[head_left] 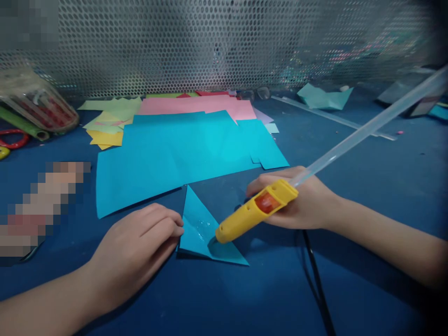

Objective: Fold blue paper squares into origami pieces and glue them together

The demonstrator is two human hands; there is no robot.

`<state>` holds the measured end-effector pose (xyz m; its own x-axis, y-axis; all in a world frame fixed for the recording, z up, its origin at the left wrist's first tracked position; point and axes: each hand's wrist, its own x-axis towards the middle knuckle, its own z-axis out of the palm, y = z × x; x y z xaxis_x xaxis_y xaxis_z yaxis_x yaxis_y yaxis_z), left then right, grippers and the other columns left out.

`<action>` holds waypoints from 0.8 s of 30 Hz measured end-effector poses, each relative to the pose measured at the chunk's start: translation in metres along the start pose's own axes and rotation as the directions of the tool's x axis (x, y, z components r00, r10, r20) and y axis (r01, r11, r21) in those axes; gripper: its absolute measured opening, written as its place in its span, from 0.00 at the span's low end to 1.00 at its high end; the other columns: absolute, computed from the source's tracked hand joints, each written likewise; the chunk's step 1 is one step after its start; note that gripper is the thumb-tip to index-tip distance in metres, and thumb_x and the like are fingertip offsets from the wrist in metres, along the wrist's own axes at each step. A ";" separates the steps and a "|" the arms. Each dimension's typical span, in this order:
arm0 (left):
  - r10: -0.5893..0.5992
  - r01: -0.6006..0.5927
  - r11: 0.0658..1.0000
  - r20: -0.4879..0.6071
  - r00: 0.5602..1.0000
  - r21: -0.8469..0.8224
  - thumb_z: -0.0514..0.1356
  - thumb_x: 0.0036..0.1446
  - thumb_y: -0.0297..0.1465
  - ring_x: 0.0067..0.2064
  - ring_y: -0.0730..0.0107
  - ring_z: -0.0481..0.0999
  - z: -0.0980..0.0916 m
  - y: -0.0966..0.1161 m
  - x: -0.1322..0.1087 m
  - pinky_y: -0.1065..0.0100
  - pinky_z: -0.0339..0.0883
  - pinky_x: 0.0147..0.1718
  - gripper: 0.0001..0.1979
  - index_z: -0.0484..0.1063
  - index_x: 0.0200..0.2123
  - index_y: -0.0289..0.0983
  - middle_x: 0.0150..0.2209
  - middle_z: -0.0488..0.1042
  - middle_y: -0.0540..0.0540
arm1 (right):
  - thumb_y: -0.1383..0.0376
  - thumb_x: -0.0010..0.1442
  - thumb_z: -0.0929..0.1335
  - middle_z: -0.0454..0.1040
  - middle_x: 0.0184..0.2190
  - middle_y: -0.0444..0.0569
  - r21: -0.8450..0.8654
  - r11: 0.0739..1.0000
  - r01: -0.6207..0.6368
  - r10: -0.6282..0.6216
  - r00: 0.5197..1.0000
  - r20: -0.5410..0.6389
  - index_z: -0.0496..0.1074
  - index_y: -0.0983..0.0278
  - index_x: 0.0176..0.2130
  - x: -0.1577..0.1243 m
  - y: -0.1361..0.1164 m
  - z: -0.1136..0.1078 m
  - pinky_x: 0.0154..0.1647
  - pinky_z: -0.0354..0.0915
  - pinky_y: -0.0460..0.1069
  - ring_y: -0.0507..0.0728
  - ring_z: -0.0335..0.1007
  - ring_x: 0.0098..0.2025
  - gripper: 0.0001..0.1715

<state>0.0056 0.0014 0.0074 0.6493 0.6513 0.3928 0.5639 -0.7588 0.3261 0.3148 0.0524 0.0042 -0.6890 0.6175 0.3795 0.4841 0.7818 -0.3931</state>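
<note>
Head view — your left hand pinches the left edge of the blue paper triangle, which lies on the surface bearing shiny clear glue; the yellow glue gun points down there — your right hand grips it.

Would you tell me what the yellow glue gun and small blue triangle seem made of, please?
Yellow glue gun: apparently hard, satin plastic, with moulded edges and round holes. Small blue triangle: probably matte paper or card, with thin edges.
</note>
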 end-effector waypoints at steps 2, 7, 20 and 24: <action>-0.003 0.003 1.000 -0.007 1.000 0.003 0.52 0.68 0.25 0.37 0.70 0.77 0.001 0.000 0.000 0.71 0.70 0.34 0.09 0.68 0.36 0.39 0.37 0.77 0.48 | 0.61 0.58 0.66 0.79 0.30 0.46 -0.036 0.998 -0.042 0.041 0.998 -0.040 0.72 0.60 0.36 -0.003 0.004 0.002 0.27 0.64 0.47 0.54 0.74 0.26 0.07; 0.003 -0.003 1.000 -0.002 1.000 0.002 0.53 0.68 0.25 0.38 0.71 0.77 0.001 0.000 -0.002 0.72 0.70 0.35 0.08 0.68 0.36 0.39 0.37 0.77 0.49 | 0.61 0.58 0.66 0.78 0.29 0.45 -0.118 0.992 -0.046 0.040 0.998 -0.056 0.73 0.60 0.37 -0.008 0.011 0.003 0.27 0.64 0.47 0.54 0.75 0.26 0.08; 0.003 -0.003 1.000 0.025 1.000 0.011 0.52 0.69 0.25 0.39 0.72 0.76 0.001 -0.002 -0.003 0.73 0.69 0.37 0.09 0.68 0.36 0.39 0.38 0.76 0.49 | 0.54 0.55 0.70 0.67 0.18 0.41 0.137 0.917 -0.376 0.371 0.927 0.062 0.68 0.62 0.30 0.009 0.001 -0.012 0.18 0.56 0.46 0.52 0.62 0.18 0.14; 0.010 -0.010 1.000 0.011 1.000 0.019 0.51 0.69 0.25 0.39 0.72 0.76 0.001 -0.001 -0.002 0.73 0.68 0.37 0.09 0.68 0.36 0.39 0.37 0.76 0.49 | 0.49 0.48 0.77 0.66 0.23 0.40 0.363 0.756 -0.545 0.592 0.806 -0.023 0.65 0.62 0.35 0.017 0.005 -0.023 0.20 0.56 0.46 0.50 0.60 0.20 0.27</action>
<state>0.0039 0.0008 0.0057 0.6604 0.6436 0.3870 0.5665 -0.7652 0.3058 0.3177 0.0686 0.0282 -0.2561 0.9622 0.0923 0.5453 0.2227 -0.8081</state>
